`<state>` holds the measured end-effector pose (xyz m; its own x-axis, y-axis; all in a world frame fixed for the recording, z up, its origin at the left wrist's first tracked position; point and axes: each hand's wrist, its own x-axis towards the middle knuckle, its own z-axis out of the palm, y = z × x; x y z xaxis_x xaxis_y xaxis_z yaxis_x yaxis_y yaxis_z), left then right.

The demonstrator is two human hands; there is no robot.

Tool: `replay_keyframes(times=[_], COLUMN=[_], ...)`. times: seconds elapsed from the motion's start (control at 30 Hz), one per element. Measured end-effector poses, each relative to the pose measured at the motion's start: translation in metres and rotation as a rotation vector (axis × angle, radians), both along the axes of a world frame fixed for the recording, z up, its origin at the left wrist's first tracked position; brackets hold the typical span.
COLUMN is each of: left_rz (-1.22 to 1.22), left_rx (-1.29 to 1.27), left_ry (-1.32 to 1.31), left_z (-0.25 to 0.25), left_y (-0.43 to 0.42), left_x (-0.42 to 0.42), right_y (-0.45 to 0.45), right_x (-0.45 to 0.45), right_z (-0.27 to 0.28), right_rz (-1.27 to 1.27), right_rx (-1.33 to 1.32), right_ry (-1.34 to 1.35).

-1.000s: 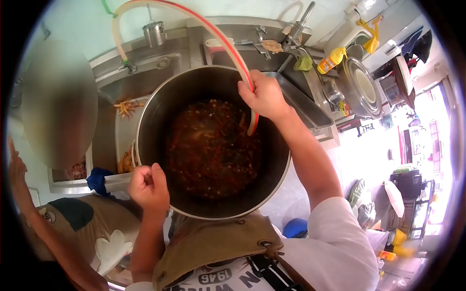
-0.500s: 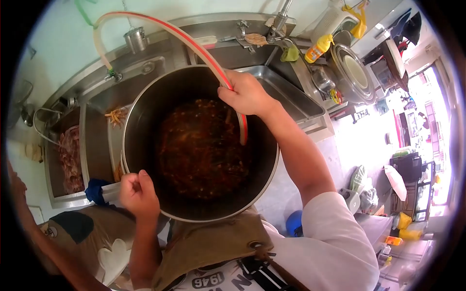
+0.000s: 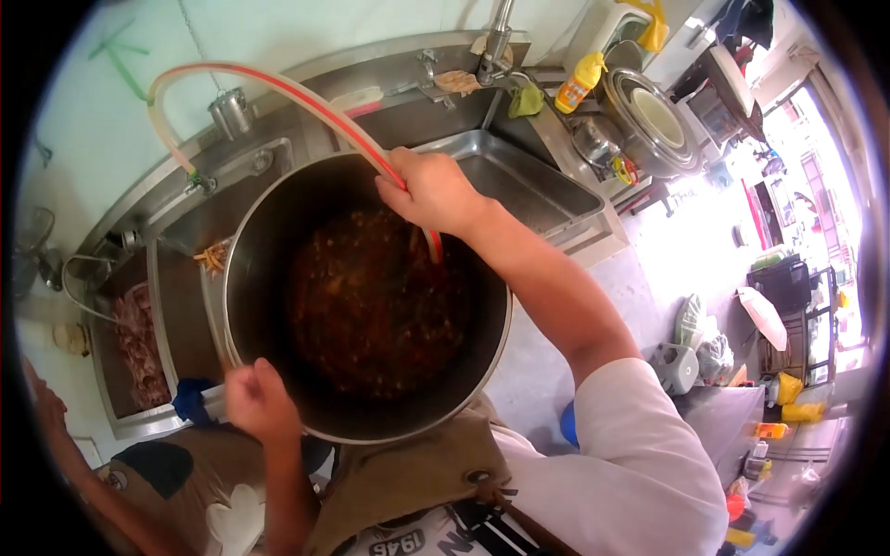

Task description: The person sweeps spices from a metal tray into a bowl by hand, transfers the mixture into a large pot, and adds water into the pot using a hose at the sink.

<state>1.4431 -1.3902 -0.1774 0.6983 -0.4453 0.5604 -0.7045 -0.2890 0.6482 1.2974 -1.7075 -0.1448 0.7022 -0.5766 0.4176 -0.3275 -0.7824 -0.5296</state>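
A large deep pot [image 3: 243,278] stands in front of me, with dark reddish-brown liquid and bits [image 3: 371,310] in its bottom. My right hand [image 3: 431,190] is wrapped round a clear hose with a red stripe [image 3: 306,100]; the hose's end hangs inside the pot. From the tap [image 3: 200,183] at the left sink the hose arches over to my hand. At the pot's lower left rim is my left hand [image 3: 262,400], fingers curled; it seems to be at the handle, but what it grips is hidden.
Raw meat [image 3: 139,347] and yellowish pieces [image 3: 213,257] lie in the left sinks. A blue cloth [image 3: 192,400] hangs over the front edge. A co-worker's arm [image 3: 88,473] is at the lower left. Behind the pot is another sink [image 3: 519,185]; metal bowls [image 3: 649,120] stand right.
The view has shifted, so the pot and both hands appear further left. The hose is still in my right hand, its end inside the pot. More of the meat sink shows than at first.
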Motion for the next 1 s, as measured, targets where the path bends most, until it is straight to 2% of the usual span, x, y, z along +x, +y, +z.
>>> replay_keyframes(times=[0.07,0.17,0.27,0.33,0.37,0.6,0.7,0.8,0.83,0.9,1.0], left_rz=[0.018,-0.078,-0.232,-0.229,-0.242,-0.100,-0.107,-0.049,-0.073,-0.081,-0.212], left_rx=[0.024,-0.088,-0.197,-0.226,-0.159,-0.158,-0.275,-0.341,-0.347,-0.379,-0.331], left_ry=[-0.021,0.080,0.200,0.349,0.221,0.217,0.425,0.198,0.385,0.230,0.399], left_z=[-0.001,-0.004,-0.013,-0.009,-0.002,0.000,0.002,0.006,0.002,0.000,-0.004], left_y=[0.001,0.001,0.001,0.001,-0.001,0.000,0.001,-0.002,0.003,0.000,0.013], left_x=[0.002,0.002,0.008,0.004,0.006,0.006,-0.001,0.002,0.000,0.005,0.006], right_y=[-0.001,-0.001,-0.001,0.000,-0.001,0.006,0.003,0.003,0.004,0.003,0.002], right_x=[0.002,0.002,0.002,0.001,0.002,0.006,0.009,0.009,0.009,0.010,0.009], right_z=[-0.003,0.000,-0.006,-0.003,-0.004,0.003,-0.006,-0.008,-0.007,-0.006,-0.009], right_rz=[-0.009,-0.017,0.014,0.025,0.038,0.024,0.031,0.006,0.004,0.014,-0.018], right_rx=[-0.051,-0.047,-0.083,-0.016,0.012,0.089,0.045,0.094,0.124,0.201,0.213], right_ry=[-0.019,0.006,-0.091,-0.091,-0.109,-0.081,-0.144,-0.129,-0.133,-0.129,-0.105])
